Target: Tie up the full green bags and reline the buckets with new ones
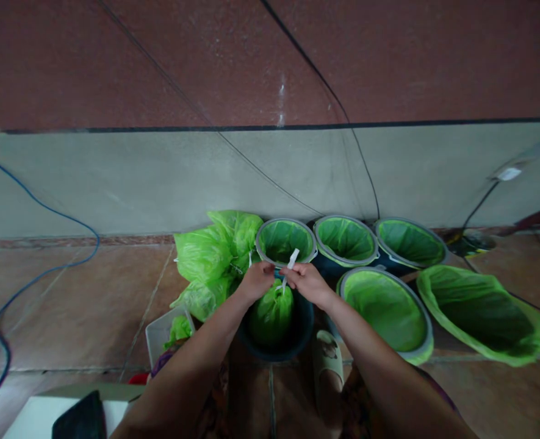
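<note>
A gathered green plastic bag [272,317] sits inside a dark bucket [304,332] right in front of me. A white tie strip [291,261] runs up from its bunched neck. My right hand [310,282] is closed, pinching this strip between thumb and finger with the end sticking up. My left hand [258,280] is closed at the other side of the neck, fingertips pinched on the tie; its exact grip is partly hidden. Both hands are just above the bag.
Filled green bags [203,253] lie at the left by the wall. Green-lined buckets [345,238] stand along the wall and to the right [428,326], beside an open green bag [484,314]. A white bin [157,338] is left; a blue hose [36,198] crosses the floor.
</note>
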`<state>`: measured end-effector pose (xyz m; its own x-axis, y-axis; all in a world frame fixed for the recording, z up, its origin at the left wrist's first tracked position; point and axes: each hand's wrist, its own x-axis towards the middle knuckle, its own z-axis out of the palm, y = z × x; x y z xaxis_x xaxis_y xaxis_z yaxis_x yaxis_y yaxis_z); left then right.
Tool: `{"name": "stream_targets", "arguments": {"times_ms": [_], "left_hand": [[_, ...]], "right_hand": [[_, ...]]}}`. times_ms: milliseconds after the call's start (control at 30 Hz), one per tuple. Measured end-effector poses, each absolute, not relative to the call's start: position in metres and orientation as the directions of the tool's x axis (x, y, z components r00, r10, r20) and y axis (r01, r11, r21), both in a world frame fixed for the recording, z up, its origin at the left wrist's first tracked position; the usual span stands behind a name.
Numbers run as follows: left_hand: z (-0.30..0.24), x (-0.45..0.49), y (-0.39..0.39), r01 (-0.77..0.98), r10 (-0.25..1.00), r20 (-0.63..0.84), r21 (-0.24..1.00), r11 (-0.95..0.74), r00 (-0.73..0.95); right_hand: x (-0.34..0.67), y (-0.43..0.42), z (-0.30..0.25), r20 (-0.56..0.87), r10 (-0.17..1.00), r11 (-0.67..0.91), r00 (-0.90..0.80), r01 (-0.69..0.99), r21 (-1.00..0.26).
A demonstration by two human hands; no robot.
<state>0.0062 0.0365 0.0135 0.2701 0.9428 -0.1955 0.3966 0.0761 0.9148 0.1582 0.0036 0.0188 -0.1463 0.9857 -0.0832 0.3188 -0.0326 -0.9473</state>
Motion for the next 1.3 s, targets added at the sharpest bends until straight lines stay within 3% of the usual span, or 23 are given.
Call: {"name": "stream_targets", "arguments": {"times_ms": [100,167,267,400,533,667,833,900,1000,1167,1300], "left_hand": [[0.002,0.011,0.028,0.466,0.882,-0.153,0.881,-0.082,0.445],[-0.002,0.016,0.024,0.475,0.887,-0.152,0.876,-0.084,0.436],[-0.006,0.022,0.022,0.425,0.910,-0.243,0.901,0.083,0.336],[-0.009,0.024,0.024,0.135,0.887,-0.408,0.912,0.386,0.218],[-0.007,0.024,0.024,0.073,0.859,-0.441,0.896,0.438,0.259],[-0.003,0.026,0.018,0.179,0.829,-0.405,0.914,0.364,0.385],[-0.002,0.026,0.014,0.354,0.729,-0.248,0.935,0.009,0.638],[-0.005,0.025,0.015,0.361,0.735,-0.246,0.933,0.001,0.632],[-0.009,0.026,0.018,0.353,0.791,-0.308,0.927,0.126,0.528],[-0.004,0.025,0.019,0.212,0.832,-0.429,0.902,0.375,0.353],[0.000,0.020,0.021,0.156,0.824,-0.471,0.882,0.444,0.315]], "right_hand": [[0.159,0.002,0.020,-0.088,0.988,-0.044,-0.127,0.312,-0.949],[0.159,0.002,0.020,-0.107,0.988,-0.069,-0.108,0.313,-0.947],[0.163,0.004,0.019,-0.144,0.989,-0.128,-0.039,0.279,-0.952],[0.174,0.006,0.020,-0.165,0.979,-0.187,0.116,0.213,-0.959],[0.174,0.004,0.027,-0.160,0.986,-0.165,0.040,0.218,-0.962],[0.165,0.002,0.032,-0.132,0.987,-0.112,-0.088,0.205,-0.972],[0.163,0.004,0.025,-0.128,0.981,-0.105,-0.147,0.158,-0.982],[0.166,0.006,0.020,-0.131,0.988,-0.111,-0.088,0.202,-0.973],[0.170,0.006,0.014,-0.141,0.990,-0.130,-0.005,0.366,-0.921],[0.174,0.000,0.017,-0.223,0.962,-0.058,-0.155,0.685,-0.726],[0.176,-0.004,0.022,-0.270,0.949,-0.044,-0.166,0.773,-0.632]]}}
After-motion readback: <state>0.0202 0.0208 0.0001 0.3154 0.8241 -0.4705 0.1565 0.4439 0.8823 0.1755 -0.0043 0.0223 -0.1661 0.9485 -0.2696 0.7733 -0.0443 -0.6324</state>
